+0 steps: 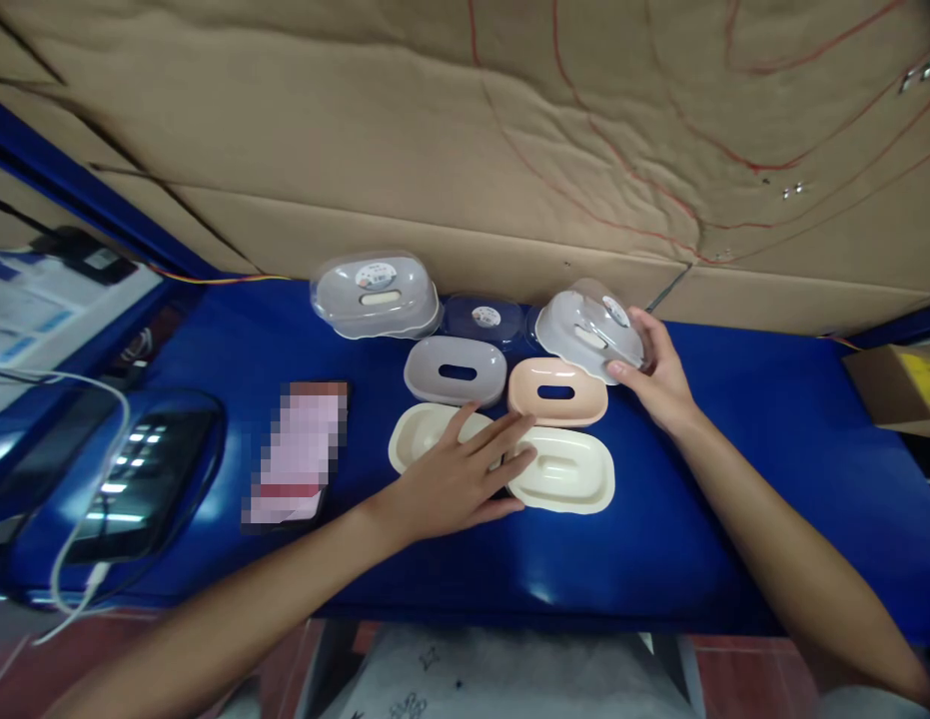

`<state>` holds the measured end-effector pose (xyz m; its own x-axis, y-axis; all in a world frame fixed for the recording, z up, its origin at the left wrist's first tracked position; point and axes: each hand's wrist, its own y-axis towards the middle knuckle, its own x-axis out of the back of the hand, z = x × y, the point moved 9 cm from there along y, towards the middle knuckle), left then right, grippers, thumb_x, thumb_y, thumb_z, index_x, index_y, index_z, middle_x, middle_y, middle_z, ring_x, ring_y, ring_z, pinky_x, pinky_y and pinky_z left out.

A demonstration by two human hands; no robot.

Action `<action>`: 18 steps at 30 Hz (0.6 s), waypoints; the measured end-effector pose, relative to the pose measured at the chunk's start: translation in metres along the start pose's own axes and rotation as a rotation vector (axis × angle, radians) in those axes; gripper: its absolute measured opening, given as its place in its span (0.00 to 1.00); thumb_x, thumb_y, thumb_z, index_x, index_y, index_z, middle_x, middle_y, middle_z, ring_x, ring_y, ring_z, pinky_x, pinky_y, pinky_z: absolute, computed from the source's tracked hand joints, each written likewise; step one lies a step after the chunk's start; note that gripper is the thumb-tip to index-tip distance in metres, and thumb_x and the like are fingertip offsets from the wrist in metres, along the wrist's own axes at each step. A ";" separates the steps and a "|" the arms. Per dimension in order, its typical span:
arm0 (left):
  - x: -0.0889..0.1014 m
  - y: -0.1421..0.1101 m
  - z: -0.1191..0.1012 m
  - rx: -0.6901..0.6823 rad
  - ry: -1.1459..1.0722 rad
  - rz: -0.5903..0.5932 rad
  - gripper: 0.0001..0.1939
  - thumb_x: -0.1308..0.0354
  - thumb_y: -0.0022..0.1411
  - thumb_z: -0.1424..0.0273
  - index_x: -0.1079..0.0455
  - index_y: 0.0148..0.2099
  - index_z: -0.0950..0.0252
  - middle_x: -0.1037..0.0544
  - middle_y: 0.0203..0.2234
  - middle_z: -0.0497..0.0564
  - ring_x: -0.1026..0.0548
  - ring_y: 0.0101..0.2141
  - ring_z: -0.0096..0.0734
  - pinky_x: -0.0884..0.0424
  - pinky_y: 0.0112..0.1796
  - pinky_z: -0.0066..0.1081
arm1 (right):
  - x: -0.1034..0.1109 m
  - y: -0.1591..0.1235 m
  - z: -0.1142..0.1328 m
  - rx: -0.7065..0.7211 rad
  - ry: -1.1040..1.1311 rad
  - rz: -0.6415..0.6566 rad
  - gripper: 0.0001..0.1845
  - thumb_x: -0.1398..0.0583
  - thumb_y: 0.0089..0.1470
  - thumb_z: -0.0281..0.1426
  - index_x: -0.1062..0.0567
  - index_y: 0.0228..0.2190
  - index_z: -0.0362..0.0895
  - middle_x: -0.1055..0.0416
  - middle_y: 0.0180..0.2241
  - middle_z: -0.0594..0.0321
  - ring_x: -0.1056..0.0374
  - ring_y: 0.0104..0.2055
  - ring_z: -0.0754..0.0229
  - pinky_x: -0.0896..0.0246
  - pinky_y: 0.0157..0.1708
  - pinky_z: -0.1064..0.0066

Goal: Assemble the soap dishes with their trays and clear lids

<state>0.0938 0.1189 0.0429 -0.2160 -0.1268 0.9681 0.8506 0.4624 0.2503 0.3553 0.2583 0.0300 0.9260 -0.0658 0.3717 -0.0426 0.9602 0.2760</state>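
My right hand [659, 379] grips the right end of a grey soap dish with a clear lid [588, 330], which sits tilted near the back of the table. My left hand [465, 469] is spread over two cream trays, the left tray [416, 434] partly hidden under it and the right tray [565, 469] by its fingertips. Just behind these lie a grey slotted insert [456, 369] and a peach slotted insert [558, 391]. A loose clear lid with a round label [484, 320] rests behind them. Another lidded grey soap dish [379, 295] stands at the back left.
A phone [300, 449] with a blurred screen lies left on the blue table [569, 569]. Further left are a dark tablet-like device [146, 479] and a white cable [60, 559]. Cardboard [360, 120] walls the back; a cardboard box [891, 389] stands at the right.
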 end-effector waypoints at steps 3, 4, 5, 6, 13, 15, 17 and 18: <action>0.003 0.000 -0.001 0.004 -0.034 -0.015 0.30 0.48 0.78 0.49 0.35 0.71 0.61 0.35 0.73 0.65 0.35 0.71 0.51 0.58 0.72 0.59 | 0.001 -0.011 0.004 0.005 0.010 -0.027 0.53 0.25 0.46 0.57 0.40 0.66 0.60 0.33 0.64 0.55 0.29 0.63 0.43 0.34 0.66 0.44; 0.004 0.000 -0.002 0.009 -0.043 -0.023 0.31 0.48 0.77 0.48 0.36 0.71 0.61 0.34 0.72 0.65 0.34 0.70 0.51 0.57 0.71 0.59 | 0.001 -0.014 0.005 0.004 0.017 -0.041 0.54 0.25 0.46 0.56 0.41 0.66 0.61 0.33 0.63 0.55 0.26 0.59 0.44 0.30 0.63 0.44; 0.005 -0.001 -0.002 0.016 -0.050 -0.033 0.31 0.47 0.77 0.48 0.35 0.71 0.61 0.33 0.72 0.65 0.33 0.69 0.52 0.56 0.71 0.59 | 0.001 -0.017 0.006 0.003 0.019 -0.052 0.55 0.24 0.45 0.56 0.41 0.66 0.61 0.33 0.62 0.56 0.25 0.55 0.46 0.28 0.61 0.45; 0.006 -0.001 -0.002 0.021 -0.056 -0.043 0.31 0.47 0.77 0.48 0.35 0.71 0.61 0.31 0.71 0.65 0.32 0.69 0.52 0.54 0.71 0.58 | 0.000 -0.019 0.007 0.004 0.017 -0.061 0.55 0.24 0.44 0.56 0.41 0.66 0.61 0.34 0.61 0.56 0.25 0.53 0.47 0.26 0.59 0.45; 0.012 0.001 0.001 0.090 -0.088 -0.121 0.24 0.44 0.77 0.58 0.33 0.68 0.62 0.29 0.69 0.64 0.29 0.66 0.51 0.47 0.70 0.53 | 0.010 -0.026 0.014 0.030 -0.113 -0.108 0.53 0.27 0.49 0.56 0.41 0.68 0.56 0.32 0.60 0.52 0.28 0.59 0.44 0.28 0.60 0.42; 0.015 0.002 0.002 0.107 -0.069 -0.134 0.25 0.44 0.77 0.61 0.35 0.71 0.64 0.33 0.71 0.65 0.31 0.68 0.52 0.45 0.69 0.52 | 0.021 -0.026 0.009 -0.005 -0.161 -0.128 0.53 0.27 0.50 0.56 0.41 0.68 0.55 0.31 0.61 0.51 0.27 0.59 0.43 0.28 0.60 0.41; 0.020 0.004 0.003 0.107 -0.043 -0.137 0.26 0.45 0.78 0.63 0.37 0.72 0.65 0.34 0.73 0.64 0.33 0.69 0.52 0.44 0.68 0.51 | 0.032 -0.024 0.003 -0.052 -0.186 -0.144 0.52 0.27 0.49 0.56 0.39 0.67 0.54 0.30 0.61 0.50 0.27 0.60 0.41 0.29 0.60 0.40; 0.023 0.006 0.004 0.106 -0.027 -0.138 0.26 0.46 0.78 0.64 0.38 0.73 0.65 0.34 0.73 0.64 0.32 0.69 0.51 0.43 0.68 0.50 | 0.037 -0.024 0.001 -0.070 -0.188 -0.145 0.52 0.27 0.49 0.56 0.39 0.67 0.54 0.29 0.61 0.50 0.27 0.60 0.41 0.29 0.60 0.40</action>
<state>0.0916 0.1225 0.0667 -0.3412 -0.1722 0.9241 0.7572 0.5322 0.3787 0.3900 0.2328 0.0377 0.8340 -0.2471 0.4933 0.1173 0.9531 0.2791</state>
